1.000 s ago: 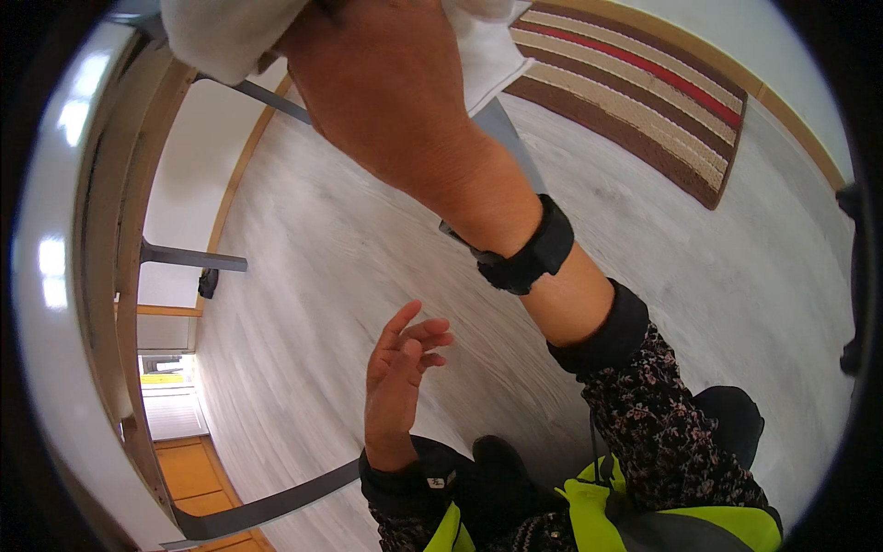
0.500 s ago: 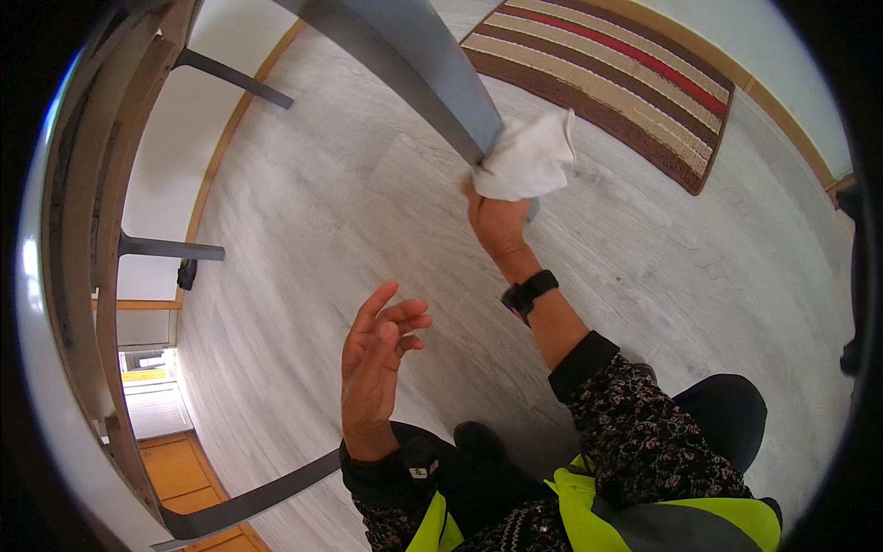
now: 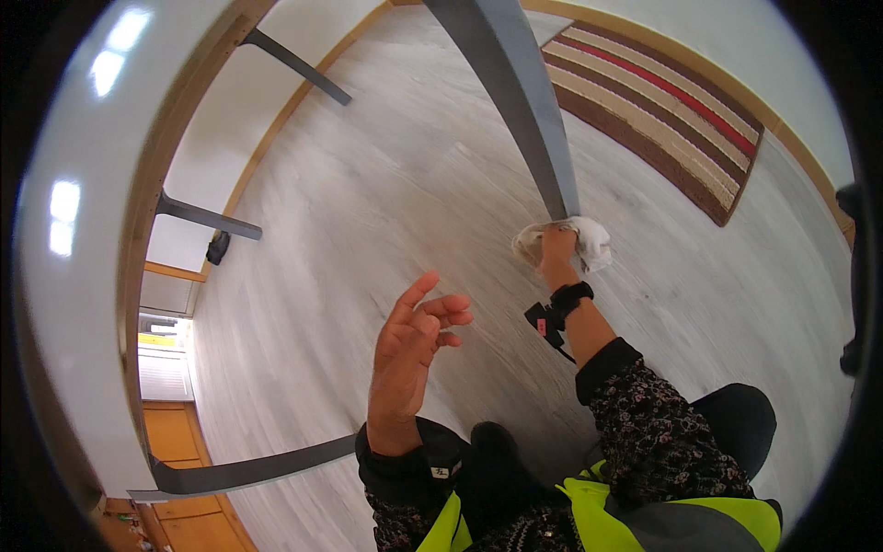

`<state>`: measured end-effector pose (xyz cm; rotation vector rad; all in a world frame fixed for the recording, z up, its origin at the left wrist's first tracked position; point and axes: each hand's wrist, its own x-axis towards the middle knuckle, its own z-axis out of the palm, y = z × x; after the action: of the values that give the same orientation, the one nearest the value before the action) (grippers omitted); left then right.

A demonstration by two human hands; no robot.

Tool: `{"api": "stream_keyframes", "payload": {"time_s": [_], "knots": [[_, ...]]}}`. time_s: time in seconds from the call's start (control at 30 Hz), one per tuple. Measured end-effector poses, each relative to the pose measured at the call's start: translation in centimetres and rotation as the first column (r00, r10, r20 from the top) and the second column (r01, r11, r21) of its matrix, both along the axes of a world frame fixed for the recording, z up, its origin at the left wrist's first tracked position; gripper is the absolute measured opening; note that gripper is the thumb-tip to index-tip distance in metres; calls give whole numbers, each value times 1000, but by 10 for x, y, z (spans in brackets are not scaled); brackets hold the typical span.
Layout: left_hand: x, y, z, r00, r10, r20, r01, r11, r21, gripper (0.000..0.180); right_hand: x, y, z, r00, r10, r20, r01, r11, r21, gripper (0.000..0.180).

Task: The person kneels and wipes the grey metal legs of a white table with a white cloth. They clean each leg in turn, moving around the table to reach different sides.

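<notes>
In the head view, the white cloth (image 3: 593, 244) was at the foot of the near grey table leg (image 3: 526, 101), bunched softly around its lower end, with folds spreading to both sides and a slightly duller, shadowed patch on the left part. The right hand (image 3: 558, 250) was closed on the cloth, pressed against the front of the leg's foot; the exact bend of its fingertips was hidden, so I cannot tell it. A black wristband (image 3: 572, 294) circled that wrist, just below the leg's end. The left hand (image 3: 402, 363) was raised to the lower left of the leg's foot, well apart from it, half open with fingers loosely curved and the thumb in front, holding nothing. The leg itself was smooth and flat-sided, its long edges bowing up to the top of the view. To its right, a gap of floor separated it from the brown, beige and red striped mat (image 3: 658, 115), whose nearest corner pointed down. To its left, a broad stretch of pale wood-look floor (image 3: 368, 212) ran to two further grey legs (image 3: 212, 216) beneath the table's wooden edge (image 3: 147, 202). A bent grey leg (image 3: 248, 471) bounded that stretch at the far lower left of the landmark leg, reaching toward the left sleeve (image 3: 405, 465).
</notes>
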<state>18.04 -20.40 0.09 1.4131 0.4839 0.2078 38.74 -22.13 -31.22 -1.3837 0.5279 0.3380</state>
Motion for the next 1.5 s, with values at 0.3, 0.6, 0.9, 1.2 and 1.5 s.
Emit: {"api": "stream_keyframes", "payload": {"time_s": [0.3, 0.6, 0.9, 1.2, 1.5], "knots": [[-6, 2, 13, 998, 45, -37, -44, 999, 23, 51, 5, -25, 55, 872, -27, -489, 440, 483, 757, 14], [-9, 2, 8, 1000, 14, -1, -14, 998, 68, 55, -12, -33, 185, 913, 247, 325, -386, 783, 488, 18], [-6, 2, 13, 1000, 14, -23, -12, 994, 105, 58, 10, -38, 263, 569, 322, 757, -553, 831, 62, 29], [3, 0, 3, 999, -26, -25, 28, 995, 95, 57, 7, -55, 152, 788, 495, 367, -553, 830, 70, 29], [8, -6, 0, 999, -50, 0, 49, 996, 79, 54, 8, -117, 158, 726, 627, 281, -681, 714, 164, 36]]}}
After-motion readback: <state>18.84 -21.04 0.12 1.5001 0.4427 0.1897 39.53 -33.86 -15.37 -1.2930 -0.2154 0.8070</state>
